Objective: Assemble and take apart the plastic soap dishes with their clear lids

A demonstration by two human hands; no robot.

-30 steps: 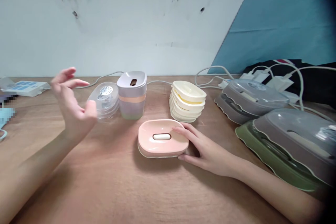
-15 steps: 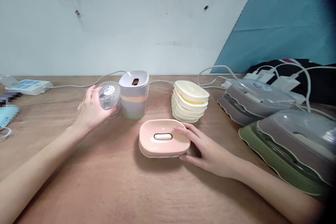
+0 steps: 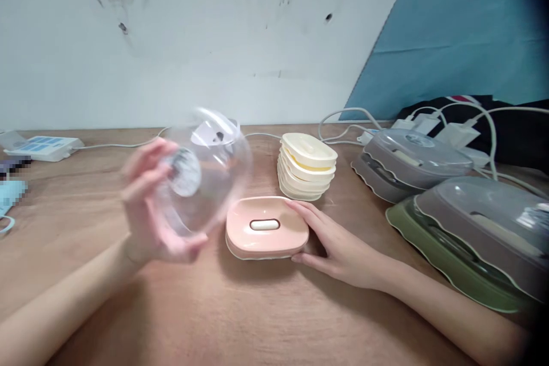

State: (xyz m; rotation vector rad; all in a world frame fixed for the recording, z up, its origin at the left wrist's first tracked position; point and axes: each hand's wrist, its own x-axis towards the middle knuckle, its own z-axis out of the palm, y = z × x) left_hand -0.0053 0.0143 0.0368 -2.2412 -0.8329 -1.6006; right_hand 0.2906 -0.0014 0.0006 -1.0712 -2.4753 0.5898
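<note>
My left hand grips a clear plastic lid with a round silver sticker, raised and tilted above the table; both are blurred by motion. Through the lid shows part of a pale grey stack of dishes with a dark slot in the top one. My right hand closes around the right edge of a pink soap dish, which lies flat on the table with a white oblong insert in its middle slot. Behind it stands a leaning stack of cream soap dishes.
On the right, grey boxes with clear lids sit near a green one. White chargers and cables lie behind them. At the left are a white power strip and a light blue mask.
My left hand has lifted the clear lid off the table beside the grey stack and brought it nearer and to the right. My right hand stays on the pink soap dish.
</note>
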